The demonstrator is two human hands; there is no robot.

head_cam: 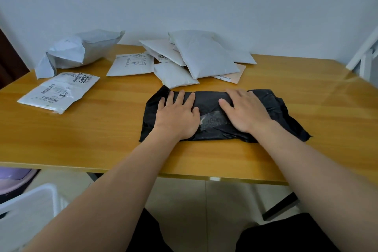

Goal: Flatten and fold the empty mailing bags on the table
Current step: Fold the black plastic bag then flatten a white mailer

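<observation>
Black mailing bag (pixel 214 116) lies on the near middle of the table (pixel 102 129), already doubled over lengthwise. My left hand (pixel 178 116) and right hand (pixel 245 110) rest flat on it, fingers straight and slightly spread, palms down, likely to squeeze air out and set the crease. White bags (pixel 196 57) piled behind, well apart

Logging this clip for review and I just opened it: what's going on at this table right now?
A person is pressing a black mailing bag flat on the wooden table with both palms: the left hand on its left part, the right hand on its right. The bag already looks folded into a long band. Behind it lie a pile of white mailing bags, a crumpled grey one and a flat labelled one.
</observation>
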